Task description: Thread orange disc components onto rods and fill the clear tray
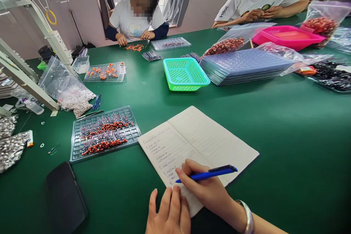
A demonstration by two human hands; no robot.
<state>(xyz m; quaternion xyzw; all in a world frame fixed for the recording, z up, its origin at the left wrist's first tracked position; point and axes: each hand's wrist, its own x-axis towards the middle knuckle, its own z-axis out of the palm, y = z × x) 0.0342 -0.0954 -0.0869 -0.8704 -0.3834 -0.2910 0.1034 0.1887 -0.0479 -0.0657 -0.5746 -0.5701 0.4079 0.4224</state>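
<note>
An open lined notebook (211, 137) lies tilted on the green table, its left page partly filled with handwriting. My right hand (204, 186) grips a blue pen (211, 174), the tip at the lower left page below the last written lines. At the notebook's lower left edge, my left hand (169, 212) rests with its fingers spread, fingertips touching the page. Left of the notebook sits a clear plastic tray (78, 131) with rows of small orange-tipped parts on thin wires. A black phone (65, 197) lies nearer, to the left.
A green basket (186, 87) and stacked clear trays (244, 65) stand beyond the notebook, with a pink basin (285, 36) behind. Bags of small parts (71, 91) lie left by a metal frame (35, 87). Two people sit across the table, their hands on small parts.
</note>
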